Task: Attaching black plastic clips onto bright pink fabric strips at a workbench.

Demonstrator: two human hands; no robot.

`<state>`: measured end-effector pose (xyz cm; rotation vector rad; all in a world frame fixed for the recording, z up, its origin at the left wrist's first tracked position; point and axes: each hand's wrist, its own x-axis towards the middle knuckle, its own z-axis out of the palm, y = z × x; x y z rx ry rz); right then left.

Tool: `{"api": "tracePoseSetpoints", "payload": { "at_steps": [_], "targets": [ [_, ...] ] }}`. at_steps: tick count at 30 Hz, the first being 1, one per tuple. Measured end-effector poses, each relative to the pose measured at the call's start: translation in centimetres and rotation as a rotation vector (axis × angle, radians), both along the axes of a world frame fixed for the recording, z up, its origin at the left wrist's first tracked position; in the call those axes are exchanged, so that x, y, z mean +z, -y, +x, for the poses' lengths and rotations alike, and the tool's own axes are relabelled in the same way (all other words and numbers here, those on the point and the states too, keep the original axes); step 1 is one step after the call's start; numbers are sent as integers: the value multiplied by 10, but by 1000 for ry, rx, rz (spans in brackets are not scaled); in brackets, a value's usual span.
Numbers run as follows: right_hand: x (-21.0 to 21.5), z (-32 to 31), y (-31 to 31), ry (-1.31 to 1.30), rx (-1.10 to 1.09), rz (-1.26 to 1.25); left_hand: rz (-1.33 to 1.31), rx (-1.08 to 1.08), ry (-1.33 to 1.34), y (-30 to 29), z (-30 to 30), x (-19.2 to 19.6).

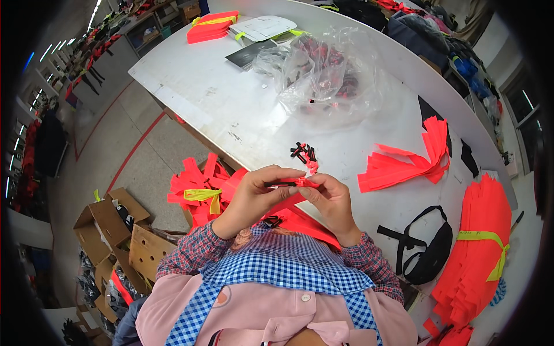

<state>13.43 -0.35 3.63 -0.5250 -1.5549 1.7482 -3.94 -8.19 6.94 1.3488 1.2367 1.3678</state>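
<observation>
The fingers of the left hand (254,195) are clamped on the black end of a small red-and-black piece (301,183); those of the right hand (334,207) grip its red end. The piece is at frame centre. Just above it, black and red pieces (304,153) lie on the bench (231,109). Red strips (398,175) lie at right; a clear plastic bag (359,81), upper centre.

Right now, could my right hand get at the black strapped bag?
Probably yes; nothing visible stands between the right hand and that bag, though the hand holds a red-and-black piece.
</observation>
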Motion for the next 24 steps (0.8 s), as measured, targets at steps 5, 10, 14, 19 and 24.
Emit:
{"api": "tracePoseSetpoints", "payload": {
  "at_steps": [5, 10, 14, 19, 24],
  "targets": [
    [-7, -7, 1, -197, 54, -35, -177, -29, 472, 0, -1, -6],
    [-4, -10, -3, -253, 180, -206, -220, -121, 676, 0, -1, -3],
    [-5, -12, -4, -341, 273, -335, -234, -162, 722, 0, -1, -3],
    [-5, -12, -4, -329, 287, -392, -222, -200, 678, 0, -4, -10],
    [-6, -12, -1, -317, 272, -464, -263, -240, 456, -1, -12, -6]
  ]
}}
